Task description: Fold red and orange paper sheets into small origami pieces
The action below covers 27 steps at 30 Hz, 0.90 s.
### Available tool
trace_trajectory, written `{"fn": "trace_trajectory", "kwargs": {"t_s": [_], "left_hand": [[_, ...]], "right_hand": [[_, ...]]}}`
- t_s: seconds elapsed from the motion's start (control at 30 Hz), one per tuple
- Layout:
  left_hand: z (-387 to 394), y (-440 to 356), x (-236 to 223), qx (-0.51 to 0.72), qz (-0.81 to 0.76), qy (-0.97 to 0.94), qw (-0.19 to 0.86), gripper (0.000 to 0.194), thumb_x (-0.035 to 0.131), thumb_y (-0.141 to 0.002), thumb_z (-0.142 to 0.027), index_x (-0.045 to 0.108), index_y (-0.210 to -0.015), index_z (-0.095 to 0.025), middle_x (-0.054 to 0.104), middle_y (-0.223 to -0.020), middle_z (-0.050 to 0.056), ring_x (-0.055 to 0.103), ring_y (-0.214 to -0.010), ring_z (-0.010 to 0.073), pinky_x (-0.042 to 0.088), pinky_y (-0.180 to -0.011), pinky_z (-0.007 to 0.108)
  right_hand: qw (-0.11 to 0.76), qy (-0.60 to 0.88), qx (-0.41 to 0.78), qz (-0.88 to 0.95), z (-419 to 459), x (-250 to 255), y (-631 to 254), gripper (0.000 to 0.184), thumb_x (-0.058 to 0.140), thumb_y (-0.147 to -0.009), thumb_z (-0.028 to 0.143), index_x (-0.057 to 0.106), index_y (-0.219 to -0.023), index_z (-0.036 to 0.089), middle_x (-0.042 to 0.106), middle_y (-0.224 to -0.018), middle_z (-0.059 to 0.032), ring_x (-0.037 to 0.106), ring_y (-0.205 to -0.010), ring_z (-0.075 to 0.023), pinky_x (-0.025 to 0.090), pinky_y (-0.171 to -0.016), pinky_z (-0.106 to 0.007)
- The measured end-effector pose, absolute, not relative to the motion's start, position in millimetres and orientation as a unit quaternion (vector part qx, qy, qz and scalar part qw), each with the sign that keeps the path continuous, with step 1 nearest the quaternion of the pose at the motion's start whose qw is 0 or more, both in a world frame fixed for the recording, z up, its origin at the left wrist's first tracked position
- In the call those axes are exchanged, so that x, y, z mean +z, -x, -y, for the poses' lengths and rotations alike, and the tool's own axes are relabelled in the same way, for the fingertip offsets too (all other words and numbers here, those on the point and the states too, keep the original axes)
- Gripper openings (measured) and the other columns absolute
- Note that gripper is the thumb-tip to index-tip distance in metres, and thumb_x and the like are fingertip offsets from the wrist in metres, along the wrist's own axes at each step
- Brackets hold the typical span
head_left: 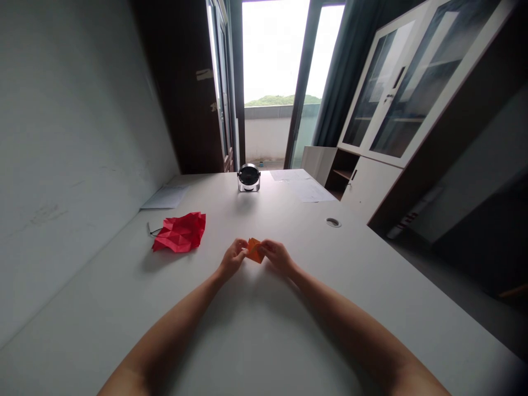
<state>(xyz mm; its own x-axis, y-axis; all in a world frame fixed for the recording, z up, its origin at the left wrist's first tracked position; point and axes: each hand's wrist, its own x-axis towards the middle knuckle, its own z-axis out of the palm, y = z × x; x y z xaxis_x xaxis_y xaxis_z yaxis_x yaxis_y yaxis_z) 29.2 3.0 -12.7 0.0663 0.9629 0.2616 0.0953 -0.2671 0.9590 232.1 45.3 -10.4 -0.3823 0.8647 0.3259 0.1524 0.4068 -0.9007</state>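
A small folded piece of orange paper (255, 252) is held between my two hands, above the middle of the white table (264, 330). My left hand (234, 257) pinches its left edge between thumb and fingers. On the other side, my right hand (277, 255) grips the upper right part, its fingertips closed on the paper. The folds' finer shape is too small to make out. To the left of my hands lies a creased sheet of red paper (180, 232), with a dark cord beside it.
A round black device on a metal stand (248, 177) sits toward the far edge. White sheets (310, 191) lie at the back right, another sheet (165, 197) by the left wall. A cable hole (333, 222) is at right. Beyond stand white cabinets (377, 181).
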Motion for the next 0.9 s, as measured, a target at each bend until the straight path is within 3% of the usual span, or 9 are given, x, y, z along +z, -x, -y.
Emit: {"fn": "trace_trajectory", "kwargs": {"t_s": [0.2, 0.3, 0.4, 0.53, 0.73, 0.9], "left_hand": [[5.2, -28.4, -3.0, 0.47, -0.487, -0.667, 0.31, 0.018, 0.059, -0.09, -0.037, 0.06, -0.097, -0.02, 0.068, -0.091, 0.002, 0.064, -0.076, 0.0146, 0.047, -0.066, 0.024], [5.8, -28.9, -1.4, 0.478, -0.499, -0.67, 0.272, 0.014, 0.056, -0.092, -0.034, 0.061, -0.098, -0.022, 0.071, -0.091, 0.001, 0.067, -0.08, 0.0155, 0.05, -0.072, 0.026], [5.6, -29.2, -1.8, 0.483, -0.491, -0.666, 0.287, 0.02, 0.054, -0.093, -0.033, 0.058, -0.111, -0.025, 0.074, -0.095, 0.002, 0.07, -0.082, 0.0167, 0.052, -0.071, 0.026], [5.4, -28.6, -2.5, 0.46, -0.506, -0.676, 0.273, 0.031, 0.053, -0.094, -0.032, 0.057, -0.124, -0.027, 0.076, -0.098, 0.003, 0.072, -0.081, 0.0167, 0.053, -0.071, 0.026], [6.6, -25.9, 0.5, 0.396, -0.546, -0.713, 0.192, 0.024, 0.054, -0.094, -0.032, 0.068, -0.112, -0.026, 0.077, -0.092, 0.001, 0.071, -0.075, 0.0161, 0.052, -0.073, 0.026], [10.1, -25.2, 3.7, 0.352, -0.558, -0.739, 0.139, 0.027, 0.051, -0.096, -0.033, 0.071, -0.113, -0.028, 0.077, -0.09, 0.001, 0.07, -0.077, 0.0175, 0.048, -0.073, 0.026]], "right_hand": [[0.454, 0.344, 0.421, 0.705, -46.3, -15.1, -229.5, 0.036, 0.062, -0.088, 0.053, 0.063, -0.083, 0.018, 0.065, -0.072, -0.0016, 0.056, -0.065, -0.015, 0.046, -0.064, -0.027], [0.449, 0.343, 0.432, 0.703, -46.0, -15.5, -229.2, 0.036, 0.06, -0.09, 0.053, 0.064, -0.101, 0.019, 0.066, -0.074, -0.0009, 0.058, -0.066, -0.0155, 0.048, -0.064, -0.028], [0.439, 0.344, 0.437, 0.705, -45.6, -14.3, -229.9, 0.042, 0.059, -0.09, 0.052, 0.062, -0.118, 0.021, 0.067, -0.074, -0.0003, 0.059, -0.067, -0.0157, 0.049, -0.065, -0.028], [0.445, 0.344, 0.428, 0.708, -44.3, -11.3, -230.8, 0.038, 0.057, -0.091, 0.051, 0.067, -0.111, 0.02, 0.071, -0.078, -0.0032, 0.062, -0.069, -0.0166, 0.049, -0.066, -0.028], [0.434, 0.365, 0.364, 0.739, -36.9, -3.7, -231.0, 0.036, 0.052, -0.095, 0.048, 0.07, -0.11, 0.021, 0.071, -0.077, -0.0023, 0.062, -0.066, -0.0156, 0.047, -0.063, -0.025], [0.422, 0.374, 0.3, 0.77, -32.2, 0.0, -231.0, 0.034, 0.048, -0.098, 0.044, 0.071, -0.108, 0.021, 0.07, -0.073, -0.0011, 0.059, -0.063, -0.0134, 0.044, -0.062, -0.023]]}}
